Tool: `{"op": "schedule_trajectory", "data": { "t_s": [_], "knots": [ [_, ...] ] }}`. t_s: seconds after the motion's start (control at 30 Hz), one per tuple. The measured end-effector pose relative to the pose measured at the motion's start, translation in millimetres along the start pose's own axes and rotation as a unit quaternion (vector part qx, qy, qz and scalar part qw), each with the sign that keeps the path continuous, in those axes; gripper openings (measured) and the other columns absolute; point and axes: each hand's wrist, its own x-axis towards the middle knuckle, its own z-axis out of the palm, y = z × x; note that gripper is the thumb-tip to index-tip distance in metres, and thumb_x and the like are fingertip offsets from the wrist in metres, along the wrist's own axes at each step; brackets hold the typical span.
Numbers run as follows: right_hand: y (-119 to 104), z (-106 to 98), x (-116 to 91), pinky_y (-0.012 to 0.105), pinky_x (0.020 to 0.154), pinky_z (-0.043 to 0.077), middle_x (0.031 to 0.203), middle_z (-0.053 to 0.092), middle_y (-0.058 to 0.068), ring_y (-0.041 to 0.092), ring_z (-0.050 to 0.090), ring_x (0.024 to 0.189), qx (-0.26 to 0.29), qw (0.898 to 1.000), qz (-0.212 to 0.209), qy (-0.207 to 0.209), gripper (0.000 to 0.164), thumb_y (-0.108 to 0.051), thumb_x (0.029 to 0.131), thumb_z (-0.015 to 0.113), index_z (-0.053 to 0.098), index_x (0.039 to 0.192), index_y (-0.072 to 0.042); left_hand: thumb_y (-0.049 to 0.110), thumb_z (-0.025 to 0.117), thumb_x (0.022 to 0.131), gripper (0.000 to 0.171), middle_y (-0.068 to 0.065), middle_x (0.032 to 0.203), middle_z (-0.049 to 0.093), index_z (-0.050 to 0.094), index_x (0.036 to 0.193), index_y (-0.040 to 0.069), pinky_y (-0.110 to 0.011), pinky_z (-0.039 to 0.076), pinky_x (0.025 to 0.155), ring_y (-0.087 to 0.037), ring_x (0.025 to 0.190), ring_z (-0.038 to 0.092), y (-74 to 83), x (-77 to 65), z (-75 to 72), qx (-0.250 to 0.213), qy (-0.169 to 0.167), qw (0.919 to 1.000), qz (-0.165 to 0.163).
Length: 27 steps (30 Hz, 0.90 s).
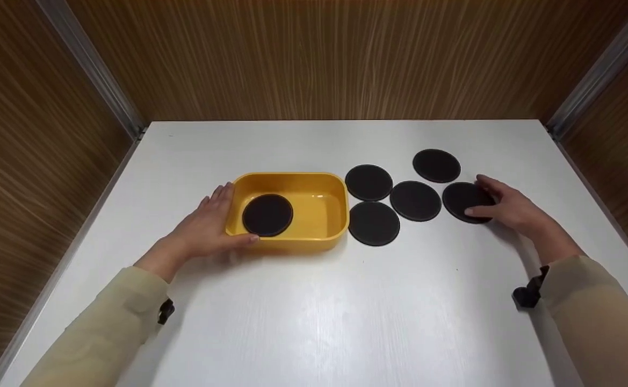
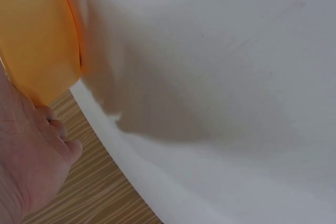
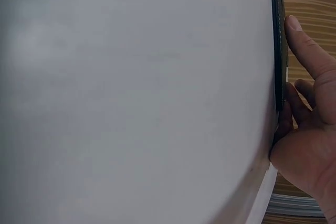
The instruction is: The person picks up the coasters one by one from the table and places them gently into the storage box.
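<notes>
At the left end of a yellow rectangular box (image 1: 319, 212), my left hand (image 1: 206, 228) grips the side, its thumb along the front rim and its fingers on the outer left wall. Inside the box, a black round disc (image 1: 268, 215) lies at the left. Farther right, my right hand (image 1: 518, 212) holds another black disc (image 1: 461, 200) at its right edge, the thumb over its top face and the fingers round its far edge. In the right wrist view that disc (image 3: 279, 51) shows edge-on beside the thumb. Whether it is lifted off the table, I cannot tell.
Several more black discs lie flat between box and right hand: a disc (image 1: 369, 183) and a nearer disc (image 1: 374, 223) by the box, a disc (image 1: 416, 201) beside them, and one disc (image 1: 437, 165) farther back. Wood-grain panels (image 1: 303, 59) bound the white table (image 1: 319, 312).
</notes>
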Motion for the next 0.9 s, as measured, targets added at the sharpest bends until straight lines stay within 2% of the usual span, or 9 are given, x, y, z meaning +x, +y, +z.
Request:
{"op": "schedule_trajectory", "data": {
  "t_s": [0.4, 0.7, 0.9],
  "knots": [
    [-4.2, 0.1, 5.9, 0.062, 0.126, 0.017, 0.174, 0.014, 0.025, 0.047, 0.013, 0.159, -0.004, 1.000, -0.017, -0.014, 0.109, -0.033, 0.097, 0.081, 0.006, 0.171, -0.007, 0.082, 0.061, 0.089, 0.132, -0.022, 0.176, 0.001, -0.004, 0.168, -0.002, -0.056, 0.006, 0.131, -0.040, 0.163, 0.002, -3.6, -3.0, -1.6, -0.012, 0.016, 0.9998, 0.007],
    [-6.8, -2.8, 9.5, 0.064, 0.124, 0.021, 0.170, 0.017, 0.033, 0.051, 0.017, 0.157, -0.016, 0.998, -0.043, -0.039, 0.098, -0.018, 0.099, 0.078, 0.012, 0.169, 0.001, 0.084, 0.059, 0.089, 0.132, -0.020, 0.177, 0.000, -0.004, 0.168, -0.001, -0.053, 0.006, 0.131, -0.036, 0.163, 0.001, -3.3, 0.3, -0.1, -0.004, 0.009, 0.9999, 0.003],
    [-6.0, -1.3, 9.0, 0.066, 0.122, 0.025, 0.165, 0.021, 0.040, 0.054, 0.021, 0.154, -0.026, 0.999, -0.032, -0.031, 0.102, -0.019, 0.097, 0.081, 0.011, 0.169, 0.001, 0.083, 0.059, 0.089, 0.132, -0.021, 0.176, 0.002, -0.003, 0.168, -0.002, -0.055, 0.007, 0.131, -0.038, 0.163, 0.002, -2.2, 1.1, 0.4, -0.003, 0.010, 0.9999, 0.007]
  ]
}}
